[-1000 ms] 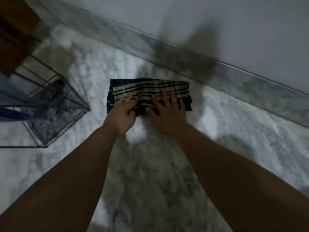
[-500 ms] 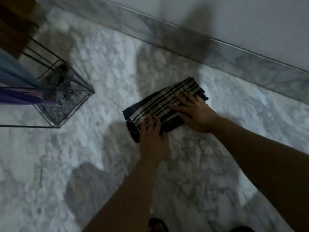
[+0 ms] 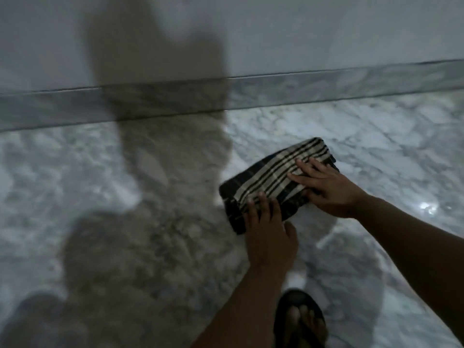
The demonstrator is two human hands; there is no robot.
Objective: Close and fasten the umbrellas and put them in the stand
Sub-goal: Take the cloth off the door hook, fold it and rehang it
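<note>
Marble floor (image 3: 125, 197), folded dark striped umbrella (image 3: 271, 179)

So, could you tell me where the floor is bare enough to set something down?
The marble floor is bare left of the striped cloth, up to the skirting. It's crowded where the left hand and right hand press the cloth, and by the sandalled foot.

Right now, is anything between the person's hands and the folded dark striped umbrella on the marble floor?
Nothing visible. The left hand and right hand both rest straight on the folded dark umbrella with pale stripes, which lies flat on the grey-veined marble floor. The stand is out of view, so that path cannot be judged.
</note>
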